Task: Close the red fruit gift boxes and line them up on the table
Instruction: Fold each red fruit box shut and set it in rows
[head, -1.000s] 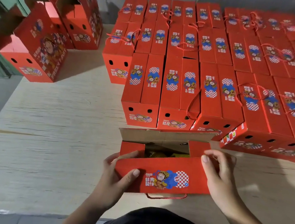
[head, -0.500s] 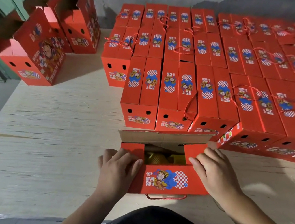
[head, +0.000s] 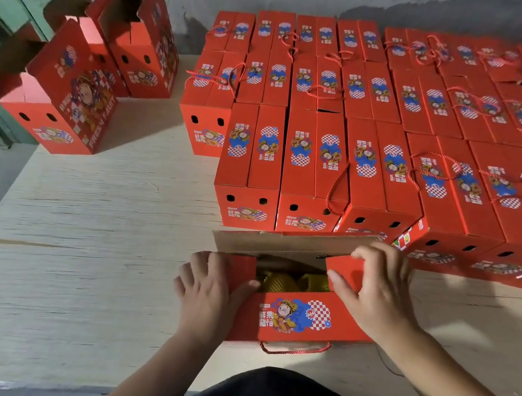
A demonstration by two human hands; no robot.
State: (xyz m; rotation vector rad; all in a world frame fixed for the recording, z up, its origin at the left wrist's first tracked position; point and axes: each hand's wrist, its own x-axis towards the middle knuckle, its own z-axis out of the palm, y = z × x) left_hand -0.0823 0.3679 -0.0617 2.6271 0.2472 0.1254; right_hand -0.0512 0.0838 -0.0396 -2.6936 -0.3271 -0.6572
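An open red fruit gift box [head: 294, 318] stands at the table's near edge, its far brown flap up and yellow netted fruit [head: 291, 281] showing inside. My left hand [head: 210, 288] presses the left end flap down with flat fingers. My right hand [head: 377, 294] lies on the right end flap [head: 343, 268], fingers curled over its far edge. A red cord handle [head: 295, 348] hangs from the box's near side. Several closed red boxes [head: 376, 153] stand in tight rows behind it.
Two open red boxes [head: 66, 96] with raised flaps stand at the table's far left. The pale wooden tabletop [head: 86, 240] is bare left of the box. A grey wall runs behind; green panels stand at far left. My dark-clothed lap is at the bottom.
Both hands left the front flap and moved onto the end flaps, folding them inward. The box stays in place.
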